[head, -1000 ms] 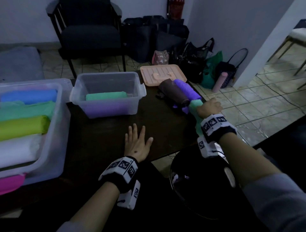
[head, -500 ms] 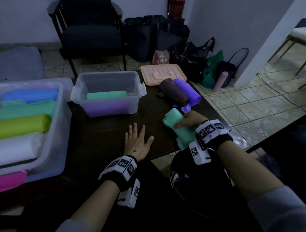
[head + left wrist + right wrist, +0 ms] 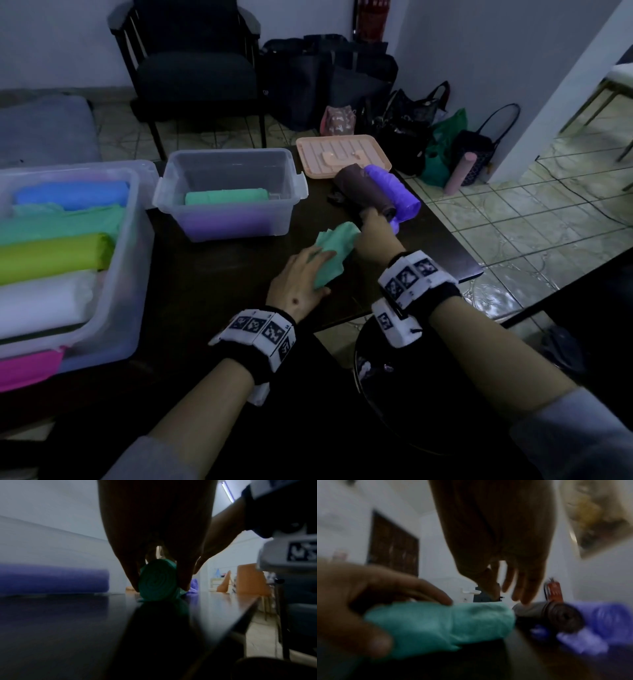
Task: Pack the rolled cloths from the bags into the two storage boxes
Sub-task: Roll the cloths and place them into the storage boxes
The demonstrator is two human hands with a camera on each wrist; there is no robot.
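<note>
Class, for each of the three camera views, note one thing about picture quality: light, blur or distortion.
Head view: dim overall, sharp, wide-angle bending at the edges; the green rolled cloth reads clearly. Left wrist view: the left hand is a dark silhouette against a bright wall, and the glossy table mirrors the cloth. Right wrist view: motion blur smears everything, including the brown roll.

table (image 3: 212, 291): dark, glossy | small box (image 3: 229, 192): clear plastic | green roll (image 3: 330, 251): matt cloth | lid (image 3: 342, 154): ribbed plastic

wrists: black bands (image 3: 260, 337) with white square-code tags | forearms: bare | sleeves (image 3: 579, 435): grey, pushed up
</note>
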